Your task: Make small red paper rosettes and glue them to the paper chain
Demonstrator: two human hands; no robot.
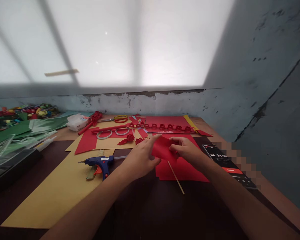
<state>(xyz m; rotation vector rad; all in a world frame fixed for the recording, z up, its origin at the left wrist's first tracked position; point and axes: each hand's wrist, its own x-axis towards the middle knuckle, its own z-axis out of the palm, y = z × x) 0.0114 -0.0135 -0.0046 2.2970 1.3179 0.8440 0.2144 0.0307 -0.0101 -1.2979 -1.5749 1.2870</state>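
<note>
A: What's in front of you?

B: A dark table [145,213]. A yellow sheet [57,190] lies at 9 o'clock, a red sheet [187,171] under my hands, and a glue gun [101,163] sits on the yellow.

A: And your hands?

B: My left hand [140,160] and right hand [190,151] both pinch a small red paper [163,148] at centre, just above the red sheet. A thin stick [176,177] pokes out below it toward 5 o'clock.

A: Which step?

B: Rolling the paper around the stick, I'd judge. Next calls for tight, even turns with both thumbs.
</note>
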